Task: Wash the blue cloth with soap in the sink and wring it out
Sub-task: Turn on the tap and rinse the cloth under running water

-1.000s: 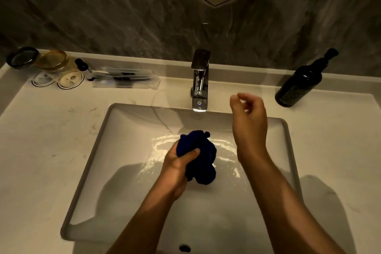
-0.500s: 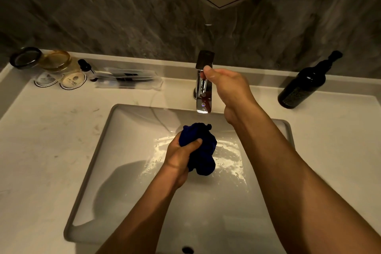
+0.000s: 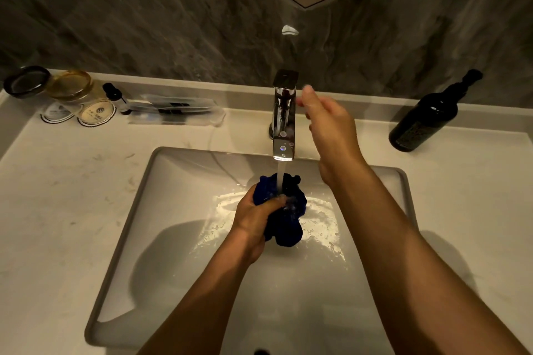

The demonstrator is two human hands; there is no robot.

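A dim bathroom. The left hand [image 3: 255, 220] grips a bunched blue cloth [image 3: 284, 210] over the white rectangular sink [image 3: 178, 210]; its fingers hide part of the cloth. The crumpled wad runs roughly toward and away from the chrome faucet [image 3: 284, 112], under running water. The right hand [image 3: 331, 124], blurred, hangs loosely open and empty beside the faucet.

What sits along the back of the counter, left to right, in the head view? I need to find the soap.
Black-rimmed jar → amber jar → small dropper bottle → clear packet → faucet → right hand → dark pump bottle.
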